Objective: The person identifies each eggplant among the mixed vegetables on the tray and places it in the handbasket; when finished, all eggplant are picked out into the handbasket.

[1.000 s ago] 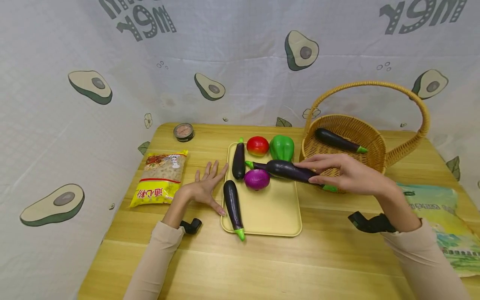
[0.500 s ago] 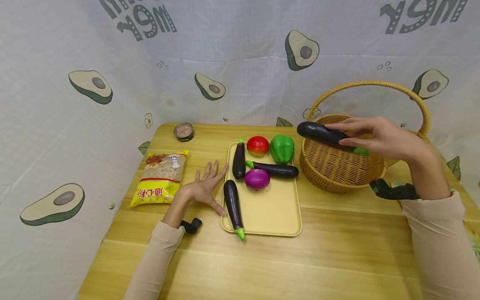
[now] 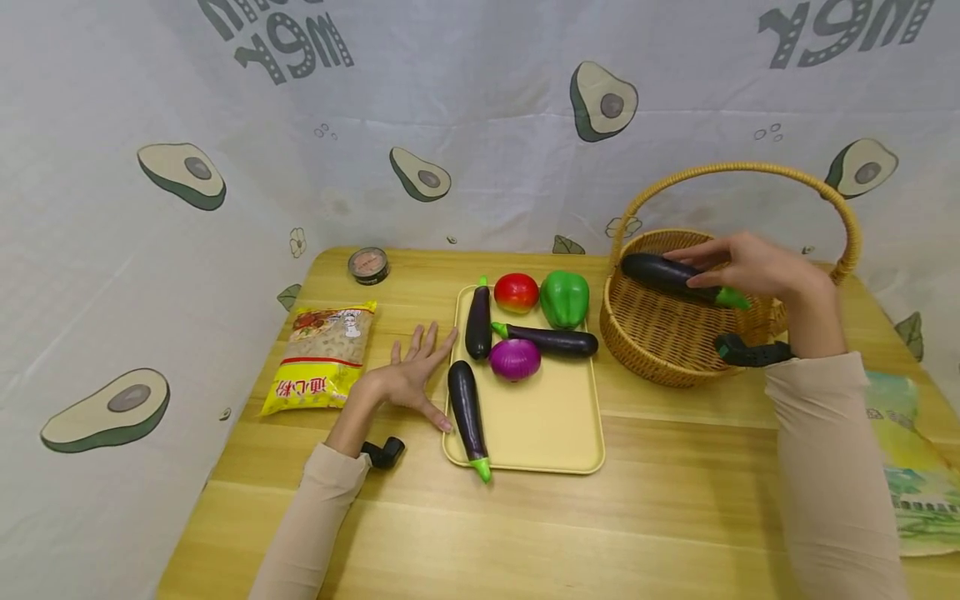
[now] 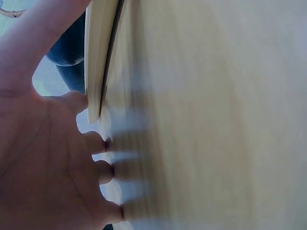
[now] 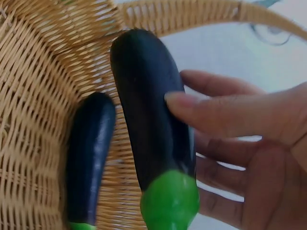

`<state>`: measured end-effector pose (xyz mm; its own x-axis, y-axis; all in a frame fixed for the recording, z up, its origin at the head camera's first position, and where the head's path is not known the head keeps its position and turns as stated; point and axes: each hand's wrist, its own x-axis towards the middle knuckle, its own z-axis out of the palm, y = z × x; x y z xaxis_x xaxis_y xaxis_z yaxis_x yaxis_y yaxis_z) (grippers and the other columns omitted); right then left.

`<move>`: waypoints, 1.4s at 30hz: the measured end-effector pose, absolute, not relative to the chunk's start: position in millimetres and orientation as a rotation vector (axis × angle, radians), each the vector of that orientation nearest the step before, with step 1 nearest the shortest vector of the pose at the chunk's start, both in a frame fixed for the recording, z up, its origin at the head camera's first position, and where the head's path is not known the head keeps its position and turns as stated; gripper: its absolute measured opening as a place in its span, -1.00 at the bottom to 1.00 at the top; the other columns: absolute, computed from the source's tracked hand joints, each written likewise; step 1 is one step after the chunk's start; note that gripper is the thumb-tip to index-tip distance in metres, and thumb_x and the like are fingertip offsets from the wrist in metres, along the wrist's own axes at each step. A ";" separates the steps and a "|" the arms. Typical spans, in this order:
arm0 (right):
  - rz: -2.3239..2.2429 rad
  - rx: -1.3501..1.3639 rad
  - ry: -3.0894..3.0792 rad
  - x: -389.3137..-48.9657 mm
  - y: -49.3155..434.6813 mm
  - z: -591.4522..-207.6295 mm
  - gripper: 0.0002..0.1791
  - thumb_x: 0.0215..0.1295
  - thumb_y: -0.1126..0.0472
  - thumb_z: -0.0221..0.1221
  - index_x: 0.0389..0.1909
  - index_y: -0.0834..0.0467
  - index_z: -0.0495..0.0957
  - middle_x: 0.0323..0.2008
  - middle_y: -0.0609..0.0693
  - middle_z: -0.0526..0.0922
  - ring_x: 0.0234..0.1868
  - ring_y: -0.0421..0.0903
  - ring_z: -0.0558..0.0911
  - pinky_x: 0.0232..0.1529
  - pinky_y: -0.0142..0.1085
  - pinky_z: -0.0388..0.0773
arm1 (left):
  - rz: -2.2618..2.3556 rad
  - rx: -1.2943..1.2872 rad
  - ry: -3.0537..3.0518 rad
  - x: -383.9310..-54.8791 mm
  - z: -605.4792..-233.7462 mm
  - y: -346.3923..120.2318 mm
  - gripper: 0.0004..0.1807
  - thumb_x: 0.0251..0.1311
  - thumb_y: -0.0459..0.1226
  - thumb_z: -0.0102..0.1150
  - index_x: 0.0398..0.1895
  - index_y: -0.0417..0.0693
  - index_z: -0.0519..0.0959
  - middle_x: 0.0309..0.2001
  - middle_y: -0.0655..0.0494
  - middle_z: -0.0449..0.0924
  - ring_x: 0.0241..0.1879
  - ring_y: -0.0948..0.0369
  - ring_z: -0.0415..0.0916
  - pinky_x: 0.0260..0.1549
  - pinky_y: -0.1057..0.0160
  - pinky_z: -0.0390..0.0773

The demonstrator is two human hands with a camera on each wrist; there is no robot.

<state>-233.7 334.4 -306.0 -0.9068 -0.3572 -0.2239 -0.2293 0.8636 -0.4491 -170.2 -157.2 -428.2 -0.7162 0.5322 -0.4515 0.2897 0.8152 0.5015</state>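
Observation:
My right hand (image 3: 757, 262) pinches a dark purple eggplant (image 3: 663, 275) with a green cap, inside the rim of the wicker basket (image 3: 637, 346). In the right wrist view, a second eggplant (image 5: 91, 158) lies in the basket beside the held eggplant (image 5: 148, 105). Fingers spread, my left hand (image 3: 405, 379) touches the left edge of the cream tray (image 3: 543, 425). On that tray are an upright-lying eggplant (image 3: 477, 323), one lying crosswise (image 3: 558, 342), a purple onion (image 3: 515, 359), a red tomato-like piece (image 3: 516, 292) and a green bell pepper (image 3: 565, 298). Another eggplant (image 3: 467, 408) overlaps its lower left edge.
A yellow food packet (image 3: 322, 358) lies left of the left hand, with a round tin (image 3: 368, 264) behind it. The basket's tall handle (image 3: 738, 168) arches over its opening. A green-yellow bag (image 3: 915, 475) lies at the right, partly behind the right sleeve.
My right hand has carried the eggplant from the tray's right side up over the basket, then lowered it inside the rim. The left hand has stayed in place.

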 end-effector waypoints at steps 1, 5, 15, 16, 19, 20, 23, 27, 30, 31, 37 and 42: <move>-0.609 -0.440 2.733 -237.9 336.1 -309.7 -0.49 0.49 0.23 0.22 0.43 0.10 0.50 0.29 0.37 0.58 -0.48 -0.08 0.52 -0.50 -0.38 0.37 | 0.535 0.605 2.401 -170.3 -428.2 -156.9 0.65 -0.18 0.13 0.68 0.69 0.14 -0.50 0.62 -0.20 -0.79 0.60 -0.15 -0.86 0.50 -0.39 -0.64; -0.593 -0.459 2.726 -252.4 343.7 -326.5 -0.49 0.43 0.28 0.28 0.37 0.23 0.53 0.23 0.45 0.60 0.05 0.31 0.68 -0.33 -0.45 0.49 | 0.533 0.602 2.399 -170.7 -428.6 -156.2 0.65 -0.18 0.12 0.68 0.68 0.14 -0.50 0.62 -0.20 -0.80 0.60 -0.14 -0.86 0.50 -0.38 -0.65; -0.724 -0.422 2.638 -261.3 350.8 -352.8 -0.44 0.36 0.36 0.32 0.36 0.36 0.49 0.25 0.51 0.54 0.27 0.42 0.53 -0.24 -0.45 0.55 | 0.547 0.598 2.397 -170.0 -429.6 -156.1 0.64 -0.17 0.12 0.68 0.69 0.14 -0.49 0.62 -0.19 -0.79 0.60 -0.14 -0.86 0.50 -0.38 -0.65; -0.735 -0.418 2.629 -261.4 350.5 -353.4 -0.43 0.35 0.37 0.32 0.36 0.36 0.48 0.26 0.51 0.53 0.27 0.42 0.53 -0.25 -0.43 0.56 | 0.548 0.599 2.396 -169.8 -429.5 -156.2 0.64 -0.17 0.12 0.68 0.69 0.14 -0.49 0.62 -0.19 -0.79 0.60 -0.14 -0.86 0.50 -0.38 -0.65; -0.768 -0.402 2.602 -261.9 350.6 -355.7 -0.41 0.34 0.40 0.31 0.37 0.39 0.46 0.29 0.51 0.51 0.29 0.43 0.51 -0.23 -0.42 0.59 | 0.549 0.601 2.397 -169.2 -429.1 -156.2 0.64 -0.17 0.11 0.68 0.69 0.15 -0.49 0.62 -0.19 -0.79 0.60 -0.14 -0.85 0.50 -0.39 -0.65; -0.769 -0.399 2.603 -261.9 350.7 -356.3 -0.41 0.33 0.41 0.31 0.37 0.38 0.46 0.29 0.51 0.51 0.28 0.43 0.51 -0.24 -0.42 0.59 | 0.549 0.602 2.399 -169.1 -429.0 -156.1 0.64 -0.17 0.12 0.68 0.69 0.15 -0.49 0.62 -0.19 -0.79 0.60 -0.14 -0.85 0.50 -0.39 -0.64; -0.762 -0.396 2.619 -262.4 351.0 -358.6 -0.42 0.31 0.40 0.34 0.35 0.37 0.49 0.24 0.52 0.54 0.25 0.41 0.54 -0.24 -0.43 0.60 | 0.553 0.603 2.401 -168.8 -429.3 -156.2 0.64 -0.18 0.11 0.69 0.69 0.15 -0.48 0.63 -0.19 -0.78 0.61 -0.14 -0.85 0.50 -0.39 -0.65; -0.755 -0.387 2.636 -263.6 350.8 -362.4 -0.42 0.28 0.39 0.37 0.33 0.37 0.52 0.19 0.53 0.57 0.21 0.40 0.58 -0.25 -0.42 0.61 | 0.558 0.597 2.396 -168.8 -430.1 -156.9 0.65 -0.18 0.11 0.69 0.69 0.16 -0.49 0.62 -0.19 -0.79 0.60 -0.14 -0.86 0.50 -0.38 -0.65; -0.740 -0.375 2.645 -264.3 349.7 -363.3 -0.42 0.27 0.37 0.38 0.32 0.35 0.52 0.17 0.54 0.58 0.18 0.40 0.60 -0.26 -0.40 0.61 | 0.562 0.596 2.397 -169.3 -430.6 -157.3 0.65 -0.18 0.11 0.69 0.69 0.16 -0.49 0.62 -0.18 -0.79 0.60 -0.14 -0.86 0.50 -0.38 -0.65; -0.735 -0.371 2.647 -264.5 349.0 -363.1 -0.42 0.27 0.37 0.38 0.32 0.34 0.53 0.17 0.55 0.58 0.17 0.41 0.60 -0.26 -0.39 0.61 | 0.563 0.597 2.397 -169.5 -430.7 -157.3 0.65 -0.18 0.11 0.69 0.69 0.16 -0.49 0.62 -0.18 -0.79 0.60 -0.14 -0.86 0.49 -0.38 -0.65; -0.721 -0.341 2.655 -265.5 345.4 -362.1 -0.43 0.25 0.35 0.40 0.30 0.30 0.56 0.13 0.54 0.62 0.12 0.40 0.63 -0.32 -0.37 0.55 | 0.570 0.603 2.397 -170.6 -430.6 -157.0 0.64 -0.18 0.11 0.69 0.69 0.15 -0.49 0.62 -0.19 -0.79 0.60 -0.14 -0.86 0.49 -0.38 -0.66; -0.741 -0.283 2.637 -266.5 345.9 -366.8 -0.43 0.27 0.33 0.40 0.31 0.28 0.56 0.04 0.47 0.68 -0.21 0.04 0.71 -0.39 -0.31 0.56 | 0.566 0.599 2.397 -170.2 -430.3 -156.9 0.65 -0.18 0.11 0.69 0.69 0.15 -0.49 0.62 -0.19 -0.79 0.60 -0.14 -0.86 0.49 -0.38 -0.66</move>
<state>-266.5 345.9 -366.8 -0.9053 -0.2913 -0.3092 -0.0877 0.8403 -0.5350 -170.2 -156.9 -430.3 -0.7198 0.5342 -0.4433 0.2793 0.8075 0.5196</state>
